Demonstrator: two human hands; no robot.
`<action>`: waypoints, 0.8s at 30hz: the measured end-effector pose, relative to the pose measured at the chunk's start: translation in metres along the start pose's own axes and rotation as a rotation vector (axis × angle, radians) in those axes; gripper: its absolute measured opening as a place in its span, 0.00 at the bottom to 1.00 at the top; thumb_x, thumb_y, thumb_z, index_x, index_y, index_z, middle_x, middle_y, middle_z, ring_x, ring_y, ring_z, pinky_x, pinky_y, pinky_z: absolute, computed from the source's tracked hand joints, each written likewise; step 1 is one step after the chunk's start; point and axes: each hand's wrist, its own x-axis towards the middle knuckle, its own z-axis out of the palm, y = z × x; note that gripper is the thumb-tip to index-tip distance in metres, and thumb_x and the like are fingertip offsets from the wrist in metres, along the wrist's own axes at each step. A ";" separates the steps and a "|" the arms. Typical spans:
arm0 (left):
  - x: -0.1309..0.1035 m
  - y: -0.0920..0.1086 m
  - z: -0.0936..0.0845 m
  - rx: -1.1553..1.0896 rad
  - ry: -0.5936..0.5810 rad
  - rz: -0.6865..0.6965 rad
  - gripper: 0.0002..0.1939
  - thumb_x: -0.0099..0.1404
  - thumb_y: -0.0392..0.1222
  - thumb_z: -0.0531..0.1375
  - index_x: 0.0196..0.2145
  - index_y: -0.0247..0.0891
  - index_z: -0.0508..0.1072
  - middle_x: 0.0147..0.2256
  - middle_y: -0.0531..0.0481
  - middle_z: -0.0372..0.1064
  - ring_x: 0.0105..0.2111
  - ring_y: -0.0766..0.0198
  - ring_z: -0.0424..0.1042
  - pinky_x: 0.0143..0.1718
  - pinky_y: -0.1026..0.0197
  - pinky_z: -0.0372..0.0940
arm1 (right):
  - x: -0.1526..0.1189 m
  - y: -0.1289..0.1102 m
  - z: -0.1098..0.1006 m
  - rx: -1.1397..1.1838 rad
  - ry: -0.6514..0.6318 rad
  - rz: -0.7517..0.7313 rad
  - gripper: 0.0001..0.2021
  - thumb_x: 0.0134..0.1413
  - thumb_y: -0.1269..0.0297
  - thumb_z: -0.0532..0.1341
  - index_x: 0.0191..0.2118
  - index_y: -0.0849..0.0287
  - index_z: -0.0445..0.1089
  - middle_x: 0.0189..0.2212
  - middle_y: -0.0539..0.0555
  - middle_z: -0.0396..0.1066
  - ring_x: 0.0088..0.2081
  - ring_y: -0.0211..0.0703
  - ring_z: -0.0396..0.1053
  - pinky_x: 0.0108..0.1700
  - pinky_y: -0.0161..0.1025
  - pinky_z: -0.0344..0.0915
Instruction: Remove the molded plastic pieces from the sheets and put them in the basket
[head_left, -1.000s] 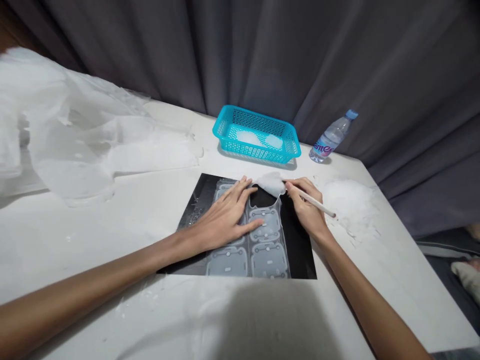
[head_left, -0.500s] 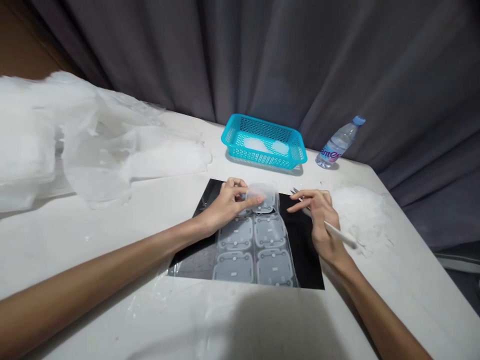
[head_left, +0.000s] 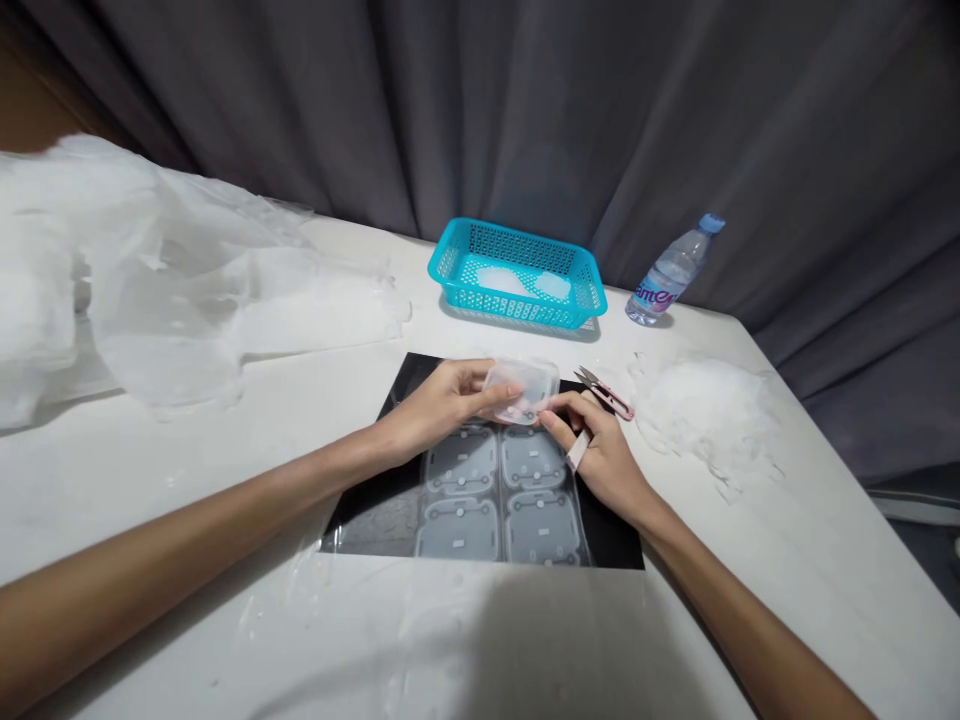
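My left hand point(head_left: 450, 400) is closed around a translucent plastic piece point(head_left: 536, 380), shaped like a small rounded lid, lifted above the black sheet. At its lower right corner, my right hand point(head_left: 596, 450) pinches the edge between thumb and fingertips. A pale narrow strip point(head_left: 578, 449) shows against the right fingers; I cannot tell what it is. Pink thread snips point(head_left: 606, 394) lie just behind that hand, blades pointing left. Several similar grey, clear pieces point(head_left: 461, 463) lie in rows on the black sheet point(head_left: 613, 535); the hands hide the back row.
Beyond the sheet stands a turquoise basket point(head_left: 517, 305) with white pieces inside. A water bottle point(head_left: 671, 275) is to its right. Thin white scraps point(head_left: 712, 410) are piled at the table's right, and crumpled white plastic point(head_left: 172, 290) covers the left. A grey curtain point(head_left: 510, 120) hangs behind.
My right hand has moved left to the plastic piece's edge. The snips it held half a second ago now lie behind it. My left hand has lifted and tilted the piece.
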 end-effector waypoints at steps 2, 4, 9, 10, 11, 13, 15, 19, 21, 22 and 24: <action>0.000 -0.001 0.002 -0.074 -0.012 -0.025 0.17 0.64 0.51 0.70 0.42 0.34 0.81 0.40 0.45 0.81 0.44 0.55 0.79 0.50 0.54 0.73 | 0.001 0.000 -0.001 0.030 -0.005 0.015 0.07 0.67 0.58 0.62 0.42 0.53 0.76 0.32 0.50 0.68 0.35 0.45 0.61 0.40 0.41 0.60; 0.000 -0.003 0.004 -0.101 -0.002 -0.049 0.17 0.62 0.50 0.72 0.40 0.33 0.82 0.40 0.44 0.81 0.43 0.56 0.80 0.49 0.55 0.74 | 0.001 -0.001 -0.002 0.043 -0.005 0.021 0.07 0.66 0.58 0.63 0.42 0.53 0.76 0.32 0.50 0.67 0.35 0.44 0.62 0.39 0.41 0.61; -0.003 -0.008 0.009 -0.179 0.036 -0.134 0.17 0.55 0.45 0.77 0.38 0.32 0.82 0.38 0.45 0.82 0.39 0.59 0.80 0.47 0.58 0.74 | 0.000 0.000 -0.003 -0.052 -0.011 -0.049 0.05 0.66 0.61 0.63 0.41 0.53 0.75 0.34 0.51 0.69 0.36 0.44 0.63 0.41 0.41 0.61; -0.004 -0.008 0.009 -0.209 0.035 -0.158 0.17 0.55 0.46 0.77 0.38 0.32 0.82 0.38 0.44 0.82 0.39 0.60 0.80 0.47 0.59 0.74 | 0.001 0.001 -0.003 -0.088 -0.011 -0.075 0.04 0.66 0.62 0.63 0.41 0.54 0.75 0.35 0.51 0.69 0.37 0.45 0.63 0.42 0.42 0.62; -0.004 -0.008 0.010 -0.239 0.030 -0.184 0.17 0.55 0.46 0.76 0.38 0.32 0.82 0.38 0.44 0.81 0.39 0.60 0.80 0.48 0.59 0.73 | 0.001 0.002 -0.002 -0.129 -0.007 -0.103 0.03 0.67 0.63 0.63 0.41 0.54 0.74 0.36 0.51 0.70 0.38 0.45 0.64 0.42 0.42 0.62; -0.005 -0.006 0.010 -0.291 0.016 -0.234 0.16 0.56 0.45 0.76 0.36 0.31 0.83 0.38 0.45 0.81 0.39 0.63 0.79 0.49 0.62 0.72 | 0.002 0.004 0.001 -0.212 0.014 -0.159 0.03 0.67 0.66 0.61 0.41 0.54 0.73 0.37 0.52 0.72 0.40 0.47 0.65 0.44 0.43 0.62; -0.005 -0.005 0.009 -0.316 -0.003 -0.250 0.14 0.57 0.44 0.76 0.34 0.31 0.82 0.35 0.46 0.79 0.37 0.66 0.77 0.47 0.65 0.70 | 0.003 0.005 0.004 -0.268 0.040 -0.198 0.03 0.67 0.68 0.60 0.39 0.55 0.71 0.36 0.53 0.73 0.41 0.48 0.65 0.45 0.44 0.62; -0.004 -0.005 0.005 -0.283 -0.023 -0.213 0.13 0.58 0.43 0.76 0.34 0.31 0.80 0.33 0.49 0.78 0.34 0.69 0.75 0.41 0.67 0.69 | 0.003 0.002 0.005 -0.176 0.046 -0.149 0.03 0.64 0.67 0.61 0.37 0.55 0.72 0.33 0.51 0.72 0.36 0.45 0.64 0.41 0.42 0.61; -0.003 -0.006 0.003 -0.261 -0.024 -0.199 0.13 0.58 0.42 0.75 0.36 0.32 0.80 0.35 0.48 0.79 0.37 0.67 0.77 0.42 0.66 0.70 | 0.002 -0.001 0.002 -0.092 0.032 -0.103 0.03 0.64 0.65 0.63 0.38 0.54 0.74 0.33 0.50 0.71 0.35 0.44 0.63 0.40 0.41 0.61; -0.003 -0.007 0.002 -0.253 -0.029 -0.193 0.13 0.59 0.41 0.75 0.37 0.32 0.80 0.37 0.47 0.79 0.38 0.66 0.77 0.43 0.65 0.70 | 0.002 -0.001 0.001 -0.062 0.023 -0.085 0.03 0.64 0.63 0.63 0.38 0.54 0.74 0.33 0.50 0.70 0.35 0.43 0.63 0.40 0.41 0.61; -0.003 -0.009 0.000 -0.243 -0.050 -0.182 0.13 0.60 0.41 0.74 0.39 0.33 0.80 0.38 0.46 0.80 0.39 0.65 0.78 0.44 0.64 0.71 | 0.001 -0.002 -0.002 -0.025 0.009 -0.063 0.05 0.65 0.61 0.63 0.38 0.54 0.75 0.33 0.50 0.70 0.35 0.43 0.63 0.42 0.41 0.62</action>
